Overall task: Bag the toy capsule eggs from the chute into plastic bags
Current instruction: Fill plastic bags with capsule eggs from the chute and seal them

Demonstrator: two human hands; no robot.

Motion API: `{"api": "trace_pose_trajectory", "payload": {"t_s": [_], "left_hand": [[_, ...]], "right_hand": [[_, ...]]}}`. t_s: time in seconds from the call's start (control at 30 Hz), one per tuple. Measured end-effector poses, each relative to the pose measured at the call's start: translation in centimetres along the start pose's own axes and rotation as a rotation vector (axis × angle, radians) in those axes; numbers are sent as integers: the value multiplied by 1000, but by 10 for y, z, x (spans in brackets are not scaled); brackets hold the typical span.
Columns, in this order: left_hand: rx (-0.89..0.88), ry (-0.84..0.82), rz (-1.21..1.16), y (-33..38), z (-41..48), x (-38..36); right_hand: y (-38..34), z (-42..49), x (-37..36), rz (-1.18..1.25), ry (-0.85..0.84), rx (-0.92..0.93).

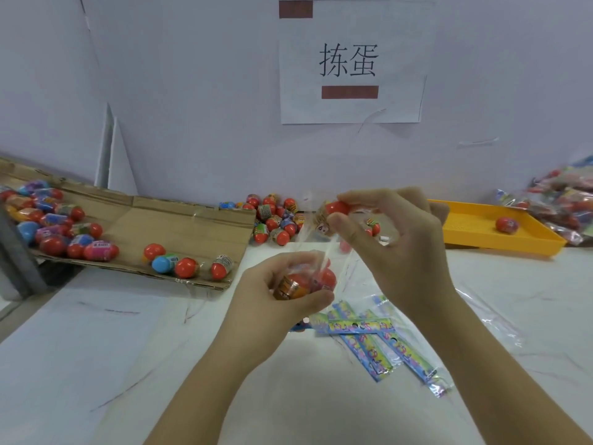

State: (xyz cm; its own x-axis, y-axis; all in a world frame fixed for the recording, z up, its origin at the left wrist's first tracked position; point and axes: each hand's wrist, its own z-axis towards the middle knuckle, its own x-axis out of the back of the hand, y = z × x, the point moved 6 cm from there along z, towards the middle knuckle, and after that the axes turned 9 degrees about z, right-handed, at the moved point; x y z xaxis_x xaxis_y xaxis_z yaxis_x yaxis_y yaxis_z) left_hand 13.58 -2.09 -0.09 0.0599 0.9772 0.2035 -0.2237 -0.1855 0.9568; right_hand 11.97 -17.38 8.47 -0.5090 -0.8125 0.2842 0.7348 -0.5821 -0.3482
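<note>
The left hand [276, 293] grips a clear plastic bag [322, 263] with 2 capsule eggs [290, 289] inside; the right hand [394, 239] pinches a red-capped egg [335, 208] above its mouth. Filling is underway: next, that egg needs lowering straight in.

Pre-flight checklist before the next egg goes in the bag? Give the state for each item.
1. Left hand grips the clear bag around the bagged eggs: ok.
2. Right hand pinches the red egg above the left hand: ok.
3. Bag mouth open under that egg: cannot tell, the film is too clear.
4. Loose eggs waiting on the cardboard chute: ok.
5. Spare bags within reach: ok.
6. Egg count in the bag: cannot tell.
</note>
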Motion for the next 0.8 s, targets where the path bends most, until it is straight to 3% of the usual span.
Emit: {"api": "trace_pose_trajectory", "payload": {"t_s": [0.2,0.37,0.47,0.57,0.6,0.67,0.73,0.8], "left_hand": [[-80,-45,16,6,0,-4],[22,-90,-166,7,-3,-8],[125,-20,-231,3,-2,-1],[151,97,-236,-1,2,11],[150,116,-252,-1,2,13],[153,131,-306,-3,3,15],[160,141,-308,-4,3,17],[148,149,-279,-4,4,18]], "right_hand": [[-6,-5,-13,-82,-85,61],[-9,-11,-22,7,-157,49],[-7,-8,-8,135,50,74],[25,-12,-3,268,212,-102],[41,-15,-9,229,151,-203],[73,-30,-32,39,-167,-393],[92,-54,-59,-138,-567,-436],[100,-72,-79,-271,-810,-405]]}}
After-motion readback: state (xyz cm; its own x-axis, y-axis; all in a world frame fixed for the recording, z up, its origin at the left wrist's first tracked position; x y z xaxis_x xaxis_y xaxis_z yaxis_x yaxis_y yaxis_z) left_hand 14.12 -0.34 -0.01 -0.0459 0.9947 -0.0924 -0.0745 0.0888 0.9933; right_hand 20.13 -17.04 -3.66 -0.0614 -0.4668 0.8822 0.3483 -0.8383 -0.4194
